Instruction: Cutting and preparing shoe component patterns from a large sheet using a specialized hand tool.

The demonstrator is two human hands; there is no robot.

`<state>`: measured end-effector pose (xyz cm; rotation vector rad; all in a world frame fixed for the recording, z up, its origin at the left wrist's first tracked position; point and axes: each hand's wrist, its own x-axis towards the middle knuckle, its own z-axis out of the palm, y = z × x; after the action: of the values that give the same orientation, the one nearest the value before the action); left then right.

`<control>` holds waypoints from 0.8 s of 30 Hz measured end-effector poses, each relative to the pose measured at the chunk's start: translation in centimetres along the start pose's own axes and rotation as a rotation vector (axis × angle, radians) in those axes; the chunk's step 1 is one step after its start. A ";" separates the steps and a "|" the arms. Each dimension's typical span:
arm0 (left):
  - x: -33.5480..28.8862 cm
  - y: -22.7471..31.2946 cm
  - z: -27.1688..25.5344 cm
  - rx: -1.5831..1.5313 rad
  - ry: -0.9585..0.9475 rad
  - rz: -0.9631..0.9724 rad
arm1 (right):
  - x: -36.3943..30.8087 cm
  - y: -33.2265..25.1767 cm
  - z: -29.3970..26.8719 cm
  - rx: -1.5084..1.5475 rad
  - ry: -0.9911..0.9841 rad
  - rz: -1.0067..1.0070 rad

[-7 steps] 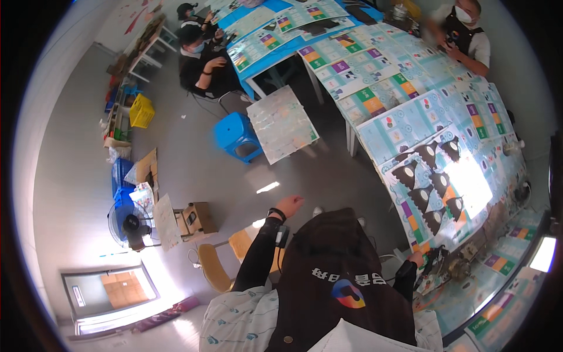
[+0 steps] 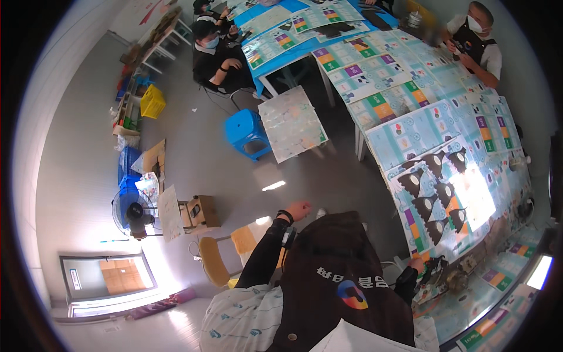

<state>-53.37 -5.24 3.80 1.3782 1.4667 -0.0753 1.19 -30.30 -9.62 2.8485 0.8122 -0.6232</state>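
Observation:
My left hand (image 2: 299, 210) hangs over the floor in front of my dark apron (image 2: 328, 252), its fingers loosely apart and nothing visible in it. A dark band circles that wrist. My right hand (image 2: 417, 264) is at the near edge of the table, beside a dark cluttered object (image 2: 434, 268) that I cannot make out. Its fingers are too small and hidden to read. Beyond it, several black shaped pieces with pale oval patches (image 2: 424, 205) lie in rows on a printed sheet (image 2: 404, 220).
A patterned long table (image 2: 381, 126) runs along the right. A blue stool (image 2: 246, 134) and a small square table (image 2: 292, 123) stand ahead. To the left are a fan (image 2: 134, 212), a wooden box (image 2: 202, 211) and a yellow chair (image 2: 212, 261). Masked people sit or stand around the far tables.
The view has swung slightly, so the room sits further right in the picture. My left hand has shifted a little right and its fingers look looser. My right hand stays at the table edge.

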 end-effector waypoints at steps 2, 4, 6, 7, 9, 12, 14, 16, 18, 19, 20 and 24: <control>-0.3 -0.5 0.1 0.036 -0.014 -0.035 | 0.2 0.0 0.2 -0.014 0.097 -0.028; -0.5 -0.9 -0.1 0.062 -0.030 -0.060 | 0.3 0.1 0.2 -0.016 0.084 -0.081; -0.6 -1.3 -0.7 -0.033 -0.032 -0.100 | 0.5 0.2 0.2 -0.031 0.045 -0.123; -0.7 -1.3 -1.1 -0.046 -0.006 -0.079 | 0.6 0.3 0.1 -0.072 0.021 -0.132; -1.1 -1.2 -2.4 0.027 -0.010 -0.084 | 0.8 0.2 0.0 -0.117 0.002 -0.151; -2.5 -0.1 -4.2 -0.270 0.086 -0.107 | 0.9 -0.3 -0.3 -0.148 0.016 -0.104; -4.0 0.9 -5.7 -0.506 0.039 -0.061 | 1.0 -0.8 -0.5 -0.215 0.037 -0.023; -5.6 1.7 -7.9 -0.793 -0.075 0.056 | 1.2 -1.2 -0.9 -0.180 0.082 -0.036; -7.5 1.7 -10.9 -0.907 0.034 0.268 | 1.6 -1.0 -1.2 -0.178 -0.012 -0.034; -7.9 1.3 -13.6 -1.114 0.177 0.502 | 1.9 -0.8 -1.3 -0.210 -0.036 -0.065; -8.7 0.3 -16.6 -1.272 0.404 0.580 | 2.2 -0.4 -1.4 -0.286 -0.067 -0.117; -12.7 -5.8 -26.2 -1.840 1.169 0.521 | 2.7 0.0 -2.4 -0.350 -0.007 -0.239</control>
<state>-77.00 1.39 20.45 0.0009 1.0767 2.1081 4.13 -28.48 -8.61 2.4548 1.1449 -0.4602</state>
